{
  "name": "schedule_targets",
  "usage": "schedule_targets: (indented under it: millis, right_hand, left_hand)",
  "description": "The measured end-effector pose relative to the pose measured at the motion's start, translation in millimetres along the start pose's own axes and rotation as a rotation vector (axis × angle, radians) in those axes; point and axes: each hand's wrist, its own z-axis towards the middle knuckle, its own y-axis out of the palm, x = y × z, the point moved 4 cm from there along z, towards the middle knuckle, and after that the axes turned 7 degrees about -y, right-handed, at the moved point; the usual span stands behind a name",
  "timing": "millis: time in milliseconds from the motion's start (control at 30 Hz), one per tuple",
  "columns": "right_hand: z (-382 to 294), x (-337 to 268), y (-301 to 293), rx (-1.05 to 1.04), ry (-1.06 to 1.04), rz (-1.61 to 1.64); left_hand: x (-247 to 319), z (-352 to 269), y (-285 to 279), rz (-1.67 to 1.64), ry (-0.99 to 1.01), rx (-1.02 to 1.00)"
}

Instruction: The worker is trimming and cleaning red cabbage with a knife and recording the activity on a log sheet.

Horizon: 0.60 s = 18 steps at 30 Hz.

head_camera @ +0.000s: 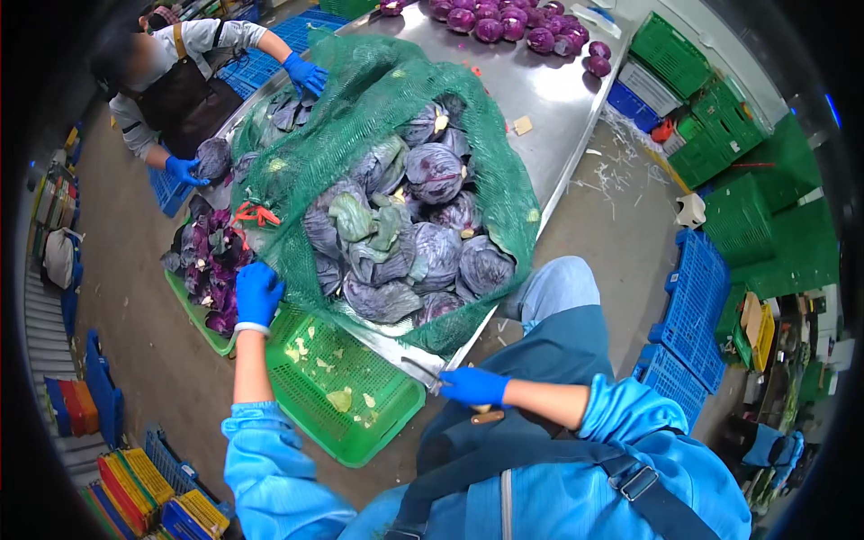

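Note:
My right hand [476, 387], in a blue glove, is closed around a knife [422, 371] with a dark curved blade and a wooden handle. The blade points toward the corner of the metal table. My left hand [258, 295], also gloved, has its fingers curled beside the green mesh bag [290, 266]; whether it grips the netting is hidden. Inside the bag's wide opening lie several red cabbages [435, 173] with loose greyish outer leaves [354, 217]. Below my left hand stands a green plastic crate [398, 398] with a few leaf scraps [341, 399] in it.
Purple trimmed leaves [219, 263] fill another green crate [185, 297] at left. Across the table [540, 142], a co-worker [182, 88] holds a red cabbage [213, 159]. Peeled cabbages [499, 23] are gathered at the far end. Blue pallets [692, 310] and stacked green crates [715, 128] stand right.

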Motion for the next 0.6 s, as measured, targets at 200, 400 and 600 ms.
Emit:
schedule_targets:
  millis: [200, 400, 600]
  right_hand:
    - [-54.2, 0.1, -126.0, 0.626, -0.027, 0.098]
    - [-53.7, 46.5, -278.3, 1.102, -0.152, -0.051]
    - [30.5, 61.3, -384.1, 1.187, -0.019, -0.352]
  left_hand:
    - [89.0, -36.0, 74.2, -0.658, -0.581, 0.464]
    - [196.4, -51.3, 116.7, -0.636, -0.831, 0.491]
    - [207.7, -28.6, 130.8, -0.569, -0.839, 0.437]
